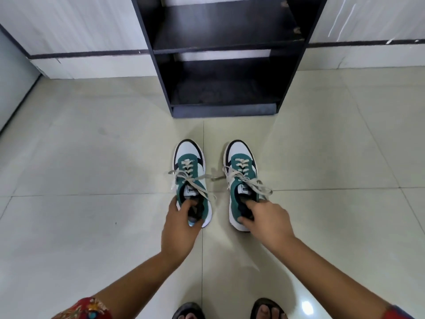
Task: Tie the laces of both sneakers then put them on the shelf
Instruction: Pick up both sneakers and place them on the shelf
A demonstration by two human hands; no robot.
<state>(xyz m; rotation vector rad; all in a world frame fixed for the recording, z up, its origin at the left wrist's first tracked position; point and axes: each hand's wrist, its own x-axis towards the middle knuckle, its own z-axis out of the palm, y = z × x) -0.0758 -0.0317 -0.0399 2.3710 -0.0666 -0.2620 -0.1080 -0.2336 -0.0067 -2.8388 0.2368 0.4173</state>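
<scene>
Two green, white and black sneakers stand side by side on the tiled floor, toes pointing at the shelf. My left hand (180, 223) grips the heel collar of the left sneaker (189, 162), fingers inside the opening. My right hand (266, 221) grips the heel collar of the right sneaker (240, 162) the same way. Each sneaker's beige laces are knotted into a bow, the left bow (187, 177) and the right bow (249, 180), with loops and ends spread over the sides. The black shelf unit (220, 109) stands just beyond the toes, its two visible boards bare.
My two feet in dark sandals (268, 309) show at the bottom edge. A white wall with a dark stripe (87, 54) runs behind the shelf unit. Pale floor tiles (92, 157) spread to the left and right of the sneakers.
</scene>
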